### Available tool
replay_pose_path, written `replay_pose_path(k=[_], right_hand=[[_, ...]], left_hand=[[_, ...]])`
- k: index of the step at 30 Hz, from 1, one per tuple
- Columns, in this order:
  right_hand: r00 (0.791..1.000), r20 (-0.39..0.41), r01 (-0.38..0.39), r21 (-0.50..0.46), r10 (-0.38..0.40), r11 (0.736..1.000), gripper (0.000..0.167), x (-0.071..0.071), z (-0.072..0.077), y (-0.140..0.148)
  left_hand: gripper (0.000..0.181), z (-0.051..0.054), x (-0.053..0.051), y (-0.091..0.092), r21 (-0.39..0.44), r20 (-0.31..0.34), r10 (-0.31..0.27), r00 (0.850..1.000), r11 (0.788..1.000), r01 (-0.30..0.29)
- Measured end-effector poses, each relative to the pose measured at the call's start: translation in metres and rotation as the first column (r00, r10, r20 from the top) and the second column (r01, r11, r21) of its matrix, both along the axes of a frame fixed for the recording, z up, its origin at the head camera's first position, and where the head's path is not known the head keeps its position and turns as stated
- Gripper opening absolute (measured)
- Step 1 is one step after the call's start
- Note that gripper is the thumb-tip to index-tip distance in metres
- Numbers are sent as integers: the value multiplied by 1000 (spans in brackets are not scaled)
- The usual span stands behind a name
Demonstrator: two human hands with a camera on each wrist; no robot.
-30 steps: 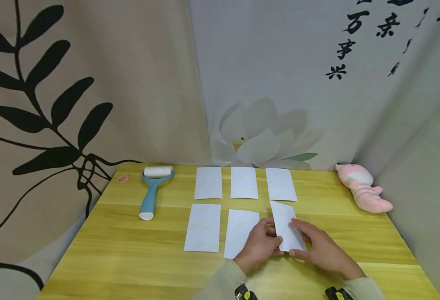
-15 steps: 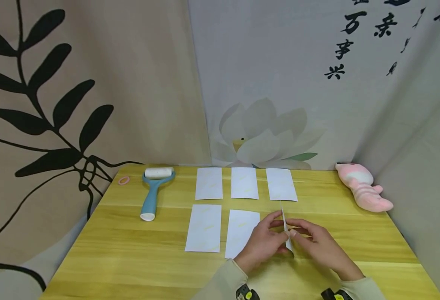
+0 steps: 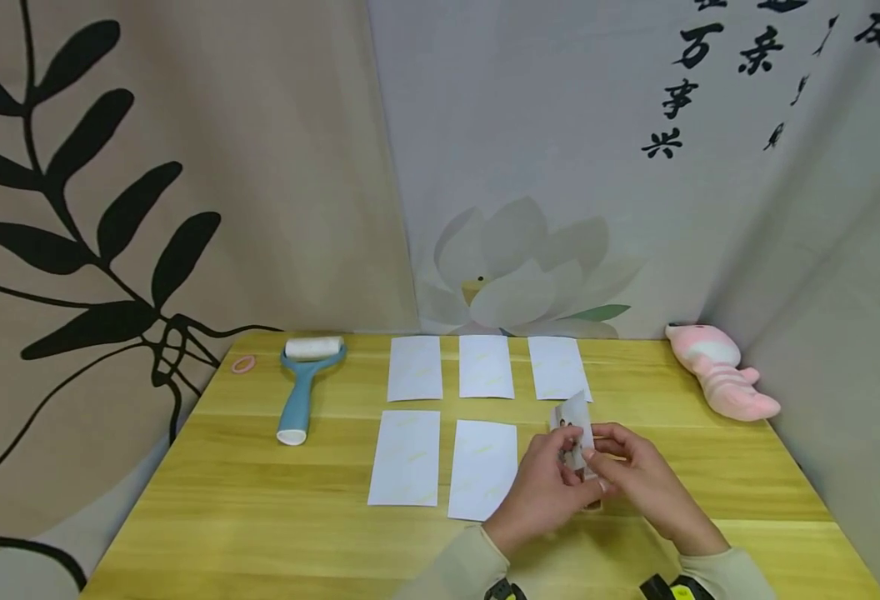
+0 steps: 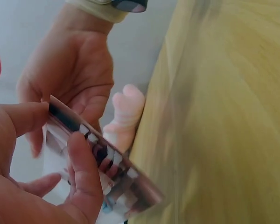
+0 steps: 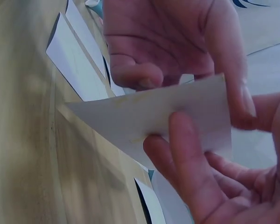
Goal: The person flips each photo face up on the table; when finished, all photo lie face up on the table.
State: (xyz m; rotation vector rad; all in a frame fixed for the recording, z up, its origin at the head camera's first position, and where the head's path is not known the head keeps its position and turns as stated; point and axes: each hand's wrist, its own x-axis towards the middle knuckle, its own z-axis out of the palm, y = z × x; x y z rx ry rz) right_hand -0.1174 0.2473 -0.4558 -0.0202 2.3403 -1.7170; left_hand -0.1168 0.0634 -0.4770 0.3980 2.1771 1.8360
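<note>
A photo print [image 3: 577, 446] is held up between both hands above the front of the table. In the head view its printed face partly shows; in the right wrist view I see its white back [image 5: 196, 105] with faint yellow marks. My left hand [image 3: 541, 492] grips its left side and lower edge with thumb and fingers. My right hand [image 3: 653, 492] pinches its right side, fingers behind on the white back. Several white-backed prints lie face down in two rows, among them a front-left print [image 3: 405, 458] and a front-middle print [image 3: 482, 468] close to my left hand.
A blue-handled lint roller [image 3: 301, 392] lies at the table's left, beside a small pink ring [image 3: 243, 364]. At the back right corner lies a pink plush toy [image 3: 721, 375]. Behind the wooden table [image 3: 260, 517] hangs a printed curtain [image 3: 297, 167].
The photo print has turned over: its white back faced up, then it stood edge-on, and now its printed side shows. Both hands keep hold, the left shifting slightly right.
</note>
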Motion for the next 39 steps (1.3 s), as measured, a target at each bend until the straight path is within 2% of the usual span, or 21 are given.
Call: replay_pose_path(k=[9,14,18,22,27,33,39], right_hand=[[999,33,34,-34,-33,999,47,1,2,-4],[999,34,35,-60,-33,998,46,3,4,-4],[999,17,41,-35,-41,999,44,3,4,-2],[998,2,61,-4,-61,998,41,4,5,0],[997,-10,75,-9,-75,997,40,5,5,1],[996,-5,92,-28,-92,995,39,5,4,4],[995,1,95,-38,-95,995,39,4,-1,8]], left_hand=[[67,2,6,5,-61,-30,52,998,997,-54],[62,-1,4,3,-69,-47,63,997,995,-66],[54,-6,1,2,-75,-54,95,994,992,-99],[52,-11,-2,0,-87,-46,143,989,985,-146],[55,-15,-5,-2,-104,-37,190,981,976,-193],[55,-21,-7,-8,-119,-13,209,978,971,-210],[49,-28,-8,-13,-62,12,215,977,975,-214]])
